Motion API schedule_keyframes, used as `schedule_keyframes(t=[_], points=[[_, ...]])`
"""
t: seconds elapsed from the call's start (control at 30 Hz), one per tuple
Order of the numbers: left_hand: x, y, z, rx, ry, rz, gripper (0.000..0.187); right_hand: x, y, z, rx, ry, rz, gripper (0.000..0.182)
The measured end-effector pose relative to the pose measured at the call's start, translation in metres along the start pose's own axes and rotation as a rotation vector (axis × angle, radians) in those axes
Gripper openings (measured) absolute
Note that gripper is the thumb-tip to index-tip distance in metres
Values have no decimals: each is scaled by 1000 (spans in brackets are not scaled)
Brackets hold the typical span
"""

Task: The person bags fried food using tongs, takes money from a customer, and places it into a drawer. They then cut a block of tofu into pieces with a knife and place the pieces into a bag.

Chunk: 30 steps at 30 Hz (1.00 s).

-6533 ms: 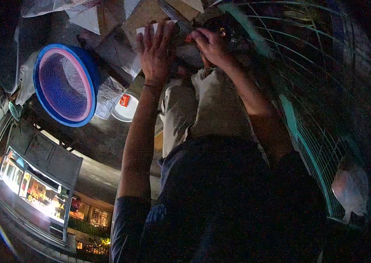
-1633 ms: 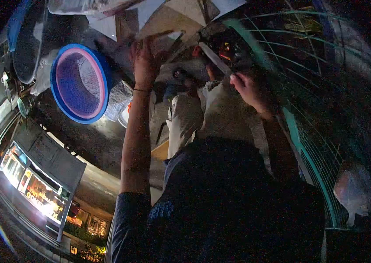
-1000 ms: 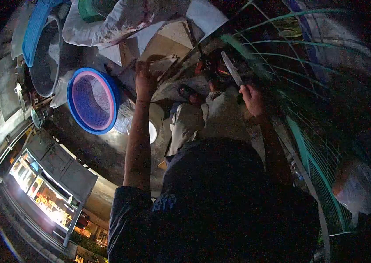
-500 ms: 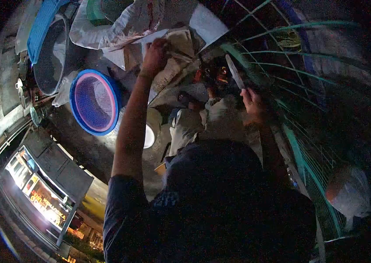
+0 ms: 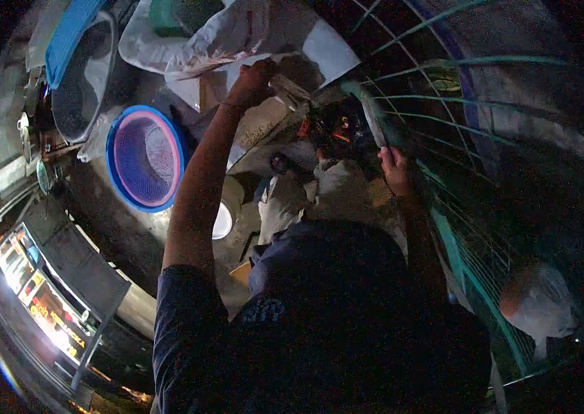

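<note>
Head view: green grille (image 5: 450, 238) beside right hand (image 5: 396, 170) with blade (image 5: 372, 119)

I'm looking over dim grey ground (image 5: 242, 243).
A lit stall (image 5: 50, 297) is glowing on my left; green wire fencing (image 5: 459, 252) is running along my right.

On the left side of the ground, a pink round mesh plastic basket (image 5: 119, 155) sits inside a blue round plastic basket (image 5: 110, 165). Beyond them lies a dark oval plastic tub (image 5: 74, 103), with a blue slatted plastic crate (image 5: 71, 41) at its far left. A white flat sheet (image 5: 333, 52) lies right of a white crumpled sack (image 5: 195, 45); a brown flat sheet (image 5: 261, 123) lies nearer. Along the right stands a green wire-mesh frame (image 5: 454, 241), a clear plastic bag (image 5: 540, 303) beside it.
</note>
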State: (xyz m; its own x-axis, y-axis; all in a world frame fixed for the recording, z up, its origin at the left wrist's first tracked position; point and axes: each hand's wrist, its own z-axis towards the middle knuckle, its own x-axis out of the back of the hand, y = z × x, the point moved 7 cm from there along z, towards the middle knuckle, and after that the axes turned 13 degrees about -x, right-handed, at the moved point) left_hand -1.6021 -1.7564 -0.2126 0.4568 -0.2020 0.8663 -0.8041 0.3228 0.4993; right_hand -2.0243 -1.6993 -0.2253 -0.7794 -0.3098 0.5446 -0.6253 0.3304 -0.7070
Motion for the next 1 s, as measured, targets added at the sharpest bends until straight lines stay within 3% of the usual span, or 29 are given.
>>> schedule_keyframes(t=[0.07, 0.1, 0.13, 0.2, 0.23, 0.3, 0.33, 0.37, 0.4, 0.47, 0.53, 0.6, 0.67, 0.7, 0.73, 0.8, 0.83, 0.9, 0.93, 1.0], points=[[-5, 5, -14, -96, 15, -8, 47, 0, -1, -1, -29, -49, 6, 33], [16, 28, -18, 64, -1, 0, 43, -3, -1, 3, -63, -88, 19, 34], [13, 33, -32, 102, 18, 9, 43, -6, -3, 10, -37, -121, 7, 34], [27, 42, -71, -8, 423, -89, 37, -13, -21, 18, 136, -124, -1, 36], [44, 55, -89, 31, 446, -63, 37, -9, -44, 11, -96, -223, -113, 37], [90, 76, -132, 387, 529, -280, 37, -28, -34, 27, 1, -236, -77, 36], [106, 84, -150, 413, 552, -263, 37, -30, -17, 43, 62, -210, -27, 36], [128, 87, -181, 466, 705, -269, 36, -35, 7, 63, 16, -347, 29, 37], [147, 85, -210, 511, 859, -275, 34, -40, -13, 58, 37, -367, 20, 37], [178, 75, -254, 563, 920, -131, 34, -49, -63, 39, 33, -426, 74, 37], [181, 39, -295, 520, 881, 5, 34, -59, -67, 44, 32, -453, 50, 37], [183, 10, -315, 633, 796, 147, 36, -69, -69, 49, 27, -471, 32, 37], [150, -51, -332, 593, 726, -27, 36, -72, -79, 49, 124, -420, -33, 36], [111, -110, -356, 711, 885, -382, 38, -74, -84, 45, 129, -420, -37, 36], [113, -118, -357, 709, 892, -386, 38, -75, -93, 37, 81, -434, -36, 36], [142, -88, -334, 431, 732, 421, 39, -74, -93, 32, 27, -446, -39, 36], [147, -88, -329, 426, 735, 417, 39, -73, -93, 30, 22, -435, -56, 36], [172, -73, -308, 628, 728, 568, 42, -68, -88, 29, 15, -409, -68, 36], [174, -63, -290, 617, 731, 562, 42, -64, -84, 29, 42, -386, -40, 36], [173, -34, -239, 415, 716, 566, 42, -56, -80, 28, 69, -358, -11, 36]])
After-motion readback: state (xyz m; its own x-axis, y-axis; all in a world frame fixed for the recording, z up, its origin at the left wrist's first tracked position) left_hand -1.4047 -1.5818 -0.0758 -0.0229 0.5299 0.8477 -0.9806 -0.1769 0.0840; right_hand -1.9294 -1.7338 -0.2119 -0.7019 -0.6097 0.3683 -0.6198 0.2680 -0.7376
